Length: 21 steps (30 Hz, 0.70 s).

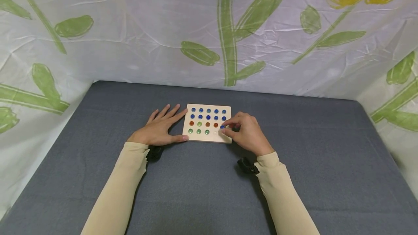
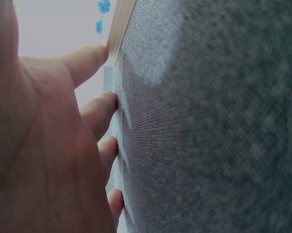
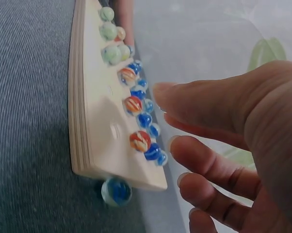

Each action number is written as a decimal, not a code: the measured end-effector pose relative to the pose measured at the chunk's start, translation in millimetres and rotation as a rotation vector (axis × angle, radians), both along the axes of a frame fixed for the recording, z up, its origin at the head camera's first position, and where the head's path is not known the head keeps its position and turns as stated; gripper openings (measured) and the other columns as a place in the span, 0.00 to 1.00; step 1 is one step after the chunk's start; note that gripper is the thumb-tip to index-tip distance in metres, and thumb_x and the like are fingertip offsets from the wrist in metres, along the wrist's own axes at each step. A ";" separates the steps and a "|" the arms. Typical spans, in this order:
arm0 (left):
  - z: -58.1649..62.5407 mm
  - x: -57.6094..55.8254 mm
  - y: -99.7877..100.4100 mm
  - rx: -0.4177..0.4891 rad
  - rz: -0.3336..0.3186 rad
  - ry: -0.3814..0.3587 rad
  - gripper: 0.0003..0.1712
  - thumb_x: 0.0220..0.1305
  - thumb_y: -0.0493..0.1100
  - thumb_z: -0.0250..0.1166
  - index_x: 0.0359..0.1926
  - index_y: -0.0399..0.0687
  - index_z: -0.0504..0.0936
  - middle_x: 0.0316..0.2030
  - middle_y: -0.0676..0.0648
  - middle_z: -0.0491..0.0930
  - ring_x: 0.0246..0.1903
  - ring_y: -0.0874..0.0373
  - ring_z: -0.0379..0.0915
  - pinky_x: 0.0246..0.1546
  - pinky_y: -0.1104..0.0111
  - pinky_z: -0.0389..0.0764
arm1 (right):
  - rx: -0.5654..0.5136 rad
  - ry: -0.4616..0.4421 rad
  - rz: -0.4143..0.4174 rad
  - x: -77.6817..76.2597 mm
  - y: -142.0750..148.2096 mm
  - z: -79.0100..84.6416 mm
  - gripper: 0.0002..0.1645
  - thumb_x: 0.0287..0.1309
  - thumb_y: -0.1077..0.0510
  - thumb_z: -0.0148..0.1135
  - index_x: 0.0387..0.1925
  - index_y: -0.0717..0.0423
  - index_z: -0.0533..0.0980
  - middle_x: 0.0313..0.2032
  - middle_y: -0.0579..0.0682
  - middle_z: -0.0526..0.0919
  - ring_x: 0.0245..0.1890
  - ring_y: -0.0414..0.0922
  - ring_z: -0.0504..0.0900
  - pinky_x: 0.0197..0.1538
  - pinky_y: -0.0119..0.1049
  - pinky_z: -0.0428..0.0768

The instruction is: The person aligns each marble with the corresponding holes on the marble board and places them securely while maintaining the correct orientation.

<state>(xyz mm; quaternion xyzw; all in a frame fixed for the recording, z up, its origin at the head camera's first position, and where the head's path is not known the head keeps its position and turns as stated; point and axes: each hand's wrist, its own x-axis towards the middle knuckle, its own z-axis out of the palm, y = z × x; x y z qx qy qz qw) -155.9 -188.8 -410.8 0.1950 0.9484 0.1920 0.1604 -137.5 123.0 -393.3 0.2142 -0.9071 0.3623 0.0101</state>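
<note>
A pale wooden board (image 1: 211, 137) with rows of glass marbles lies on the table. Blue marbles (image 1: 208, 117) fill the two far rows; orange marbles (image 3: 134, 105) and green marbles (image 1: 199, 131) sit in the nearer ones. With fingers spread, my left hand (image 1: 160, 128) rests at the board's left side, thumb and index fingertips touching its edge. My right hand (image 1: 246, 131) is over the right end, pinching a blue marble (image 1: 222, 127) between thumb and index finger. In the right wrist view the thumb hides that pinch. An unfilled hole (image 3: 116, 131) shows in the nearest row.
A loose clear-and-blue marble (image 3: 117, 191) lies on the cloth just off the board's right end, close under my right hand. Dark grey cloth (image 1: 196, 188) covers the table. Behind it hangs a white sheet (image 1: 147, 53) with painted flowers.
</note>
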 end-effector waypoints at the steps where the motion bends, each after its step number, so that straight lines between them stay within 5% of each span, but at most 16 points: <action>1: 0.0 -0.2 0.2 0.000 -0.002 0.000 0.59 0.61 0.73 0.64 0.82 0.57 0.47 0.81 0.43 0.40 0.79 0.39 0.28 0.73 0.39 0.31 | -0.003 -0.005 0.001 0.1 -0.7 0.0 0.08 0.58 0.58 0.75 0.40 0.56 0.89 0.32 0.47 0.81 0.34 0.50 0.78 0.36 0.41 0.76; 21: -1.7 -0.6 -0.4 0.002 -0.001 0.005 0.58 0.61 0.73 0.64 0.82 0.57 0.48 0.81 0.42 0.41 0.79 0.39 0.28 0.73 0.39 0.31 | -0.021 -0.018 0.031 -1.2 -10.9 -7.7 0.07 0.59 0.60 0.74 0.40 0.55 0.89 0.31 0.45 0.81 0.31 0.47 0.77 0.34 0.40 0.77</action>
